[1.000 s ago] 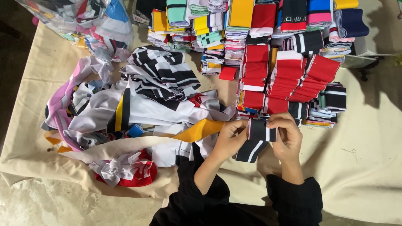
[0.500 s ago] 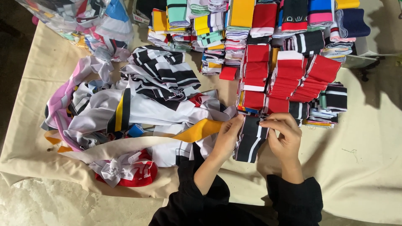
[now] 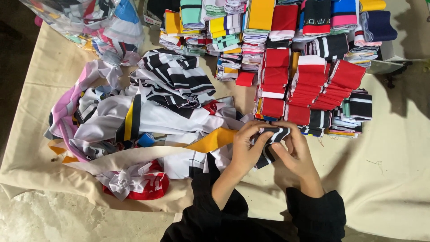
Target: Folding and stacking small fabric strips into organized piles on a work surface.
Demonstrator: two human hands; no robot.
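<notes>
A beige cloth covers the work surface, with folded stacks at twelve to one o'clock and a loose heap at ten. At centre, the left hand and right hand pinch a black-and-white strip, fingers closed on its top edge. Folding well likely calls for matched edges and even tension. Half a second ago the strip hung longer and flatter; now it is bunched shorter.

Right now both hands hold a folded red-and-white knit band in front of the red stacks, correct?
Not quite: the head view shows the folded knit band is black and white, not red and white. Left hand and right hand both hold it, in front of the red stacks.
</notes>
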